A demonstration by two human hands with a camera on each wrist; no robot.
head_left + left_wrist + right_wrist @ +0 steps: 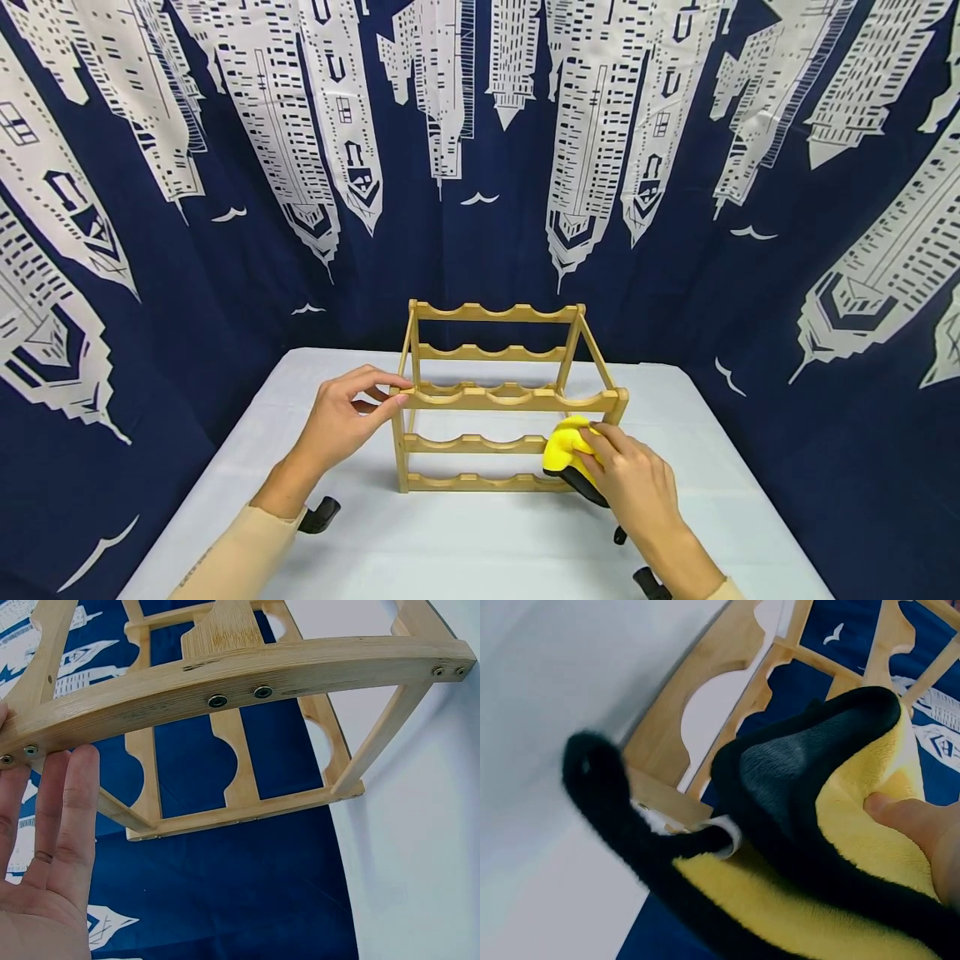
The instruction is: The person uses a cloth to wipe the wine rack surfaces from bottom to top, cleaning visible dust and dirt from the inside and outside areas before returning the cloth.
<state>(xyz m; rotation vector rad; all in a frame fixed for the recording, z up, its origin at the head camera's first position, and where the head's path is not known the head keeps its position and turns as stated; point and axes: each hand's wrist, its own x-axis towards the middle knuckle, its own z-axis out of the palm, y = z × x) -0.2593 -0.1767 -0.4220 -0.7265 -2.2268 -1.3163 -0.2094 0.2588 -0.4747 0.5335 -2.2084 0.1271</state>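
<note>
A light wooden wine rack (513, 401) with scalloped bars stands on the white table. My left hand (337, 421) grips its upper front left corner, thumb in front and fingertips behind the wood. In the left wrist view, the fingers of that hand (67, 847) lie against the rack's side rail (240, 675), which has screws in it. A yellow cleaning cloth (562, 450) with a dark grey back and black edging is pinched in my right hand (637, 479) at the rack's front right post. In the right wrist view, the bunched cloth (847, 802) hides most of that post.
The white tablecloth (465, 542) runs around the rack on all sides. Behind and beside the table hangs a navy curtain (480, 258) printed with white buildings and birds. Black wrist-worn pieces (320, 515) show beside both forearms.
</note>
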